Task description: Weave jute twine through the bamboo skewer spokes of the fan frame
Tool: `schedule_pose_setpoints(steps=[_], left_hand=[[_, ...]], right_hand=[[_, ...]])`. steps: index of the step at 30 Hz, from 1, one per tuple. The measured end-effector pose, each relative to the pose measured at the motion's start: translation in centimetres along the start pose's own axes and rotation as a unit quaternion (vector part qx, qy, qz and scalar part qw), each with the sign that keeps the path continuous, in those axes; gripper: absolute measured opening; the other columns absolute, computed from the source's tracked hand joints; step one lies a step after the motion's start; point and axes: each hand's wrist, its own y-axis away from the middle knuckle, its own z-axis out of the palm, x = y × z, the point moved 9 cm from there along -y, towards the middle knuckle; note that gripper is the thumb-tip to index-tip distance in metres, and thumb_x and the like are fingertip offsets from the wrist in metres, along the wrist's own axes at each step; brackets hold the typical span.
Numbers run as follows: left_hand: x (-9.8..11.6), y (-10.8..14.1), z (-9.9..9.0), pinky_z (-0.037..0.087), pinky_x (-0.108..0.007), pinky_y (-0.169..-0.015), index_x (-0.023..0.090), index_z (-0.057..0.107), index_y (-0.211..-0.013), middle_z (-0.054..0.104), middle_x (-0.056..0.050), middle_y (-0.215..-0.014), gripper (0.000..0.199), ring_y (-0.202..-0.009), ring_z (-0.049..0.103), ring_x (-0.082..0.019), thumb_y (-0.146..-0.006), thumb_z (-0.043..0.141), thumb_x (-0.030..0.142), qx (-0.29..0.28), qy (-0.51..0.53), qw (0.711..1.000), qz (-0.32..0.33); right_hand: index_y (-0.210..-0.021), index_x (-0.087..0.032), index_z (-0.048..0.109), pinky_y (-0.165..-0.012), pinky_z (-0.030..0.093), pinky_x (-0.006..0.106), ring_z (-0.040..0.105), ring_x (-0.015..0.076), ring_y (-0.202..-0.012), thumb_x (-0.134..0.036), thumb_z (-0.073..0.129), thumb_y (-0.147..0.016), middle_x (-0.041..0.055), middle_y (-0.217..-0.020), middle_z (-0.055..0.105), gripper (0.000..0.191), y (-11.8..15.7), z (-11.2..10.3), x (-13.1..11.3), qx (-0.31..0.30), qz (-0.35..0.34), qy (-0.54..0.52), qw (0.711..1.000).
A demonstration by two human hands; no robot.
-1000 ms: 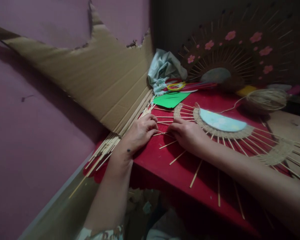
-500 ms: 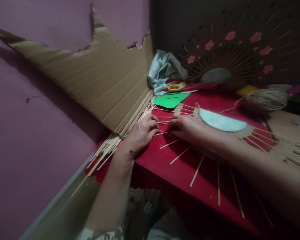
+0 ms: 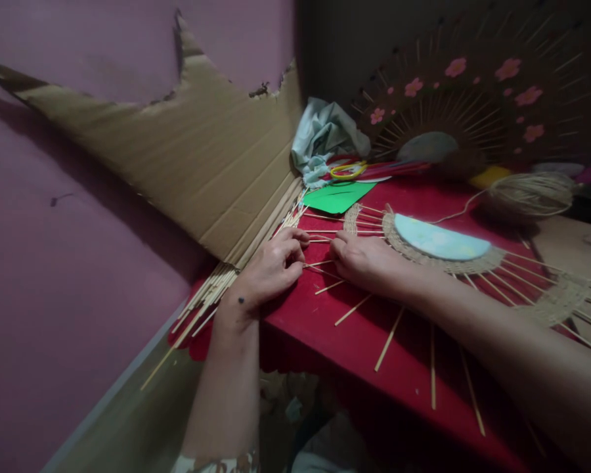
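Observation:
A half-round fan frame of thin sticks radiates from a woven twine band [image 3: 423, 261] beside a pale blue half-disc [image 3: 438, 238]. Farther out, a second woven band [image 3: 350, 219] crosses the sticks. My left hand [image 3: 280, 259] is at the tips of the left-side sticks, fingers curled; what its fingertips grip is too small to make out. Just right of it, my right hand [image 3: 357, 257] bends over the same sticks near the outer band, fingers pressed together. Its fingertips are partly hidden, and any strand between them is unclear.
Cardboard [image 3: 217, 151] leans on the wall above loose sticks [image 3: 204, 299]. Behind the fan lie green sheet [image 3: 337, 196], yellow-handled scissors [image 3: 347, 171], crumpled cloth [image 3: 325, 135] and a twine ball [image 3: 529, 195]. A flowered fan [image 3: 473, 98] stands behind. The red table's front edge [image 3: 320, 345] is near.
My left hand has shifted slightly left and up along the stick tips. My right forearm has moved lower, uncovering more of the woven bands, and its fingers are bunched tighter.

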Motion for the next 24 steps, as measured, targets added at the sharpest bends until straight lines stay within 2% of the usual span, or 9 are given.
schedule_pose_setpoints(steps=[13,24], left_hand=[[-0.06,0.32,-0.08,0.044,-0.038,-0.098,0.015,0.051,-0.066,0.051,-0.009,-0.118,0.016,-0.113,0.053,-0.018,-0.074,0.048,0.001,-0.002,0.021,1.000,-0.010],[-0.53,0.55,0.08,0.043,-0.040,-0.100,0.014,0.049,-0.064,0.048,-0.011,-0.123,0.015,-0.116,0.052,-0.019,-0.073,0.049,0.002,0.000,0.050,0.998,-0.027]], right_hand=[[-0.095,-0.015,0.055,-0.051,0.027,0.029,0.056,0.0185,-0.070,-0.018,0.038,-0.088,0.0100,-0.097,0.059,0.019,0.11,0.14,0.10,0.001,-0.006,0.008,1.000],[-0.094,-0.015,0.055,-0.049,0.023,0.028,0.055,0.0166,-0.068,-0.019,0.036,-0.089,0.0101,-0.097,0.060,0.020,0.01,0.28,0.32,0.005,0.001,-0.003,1.000]])
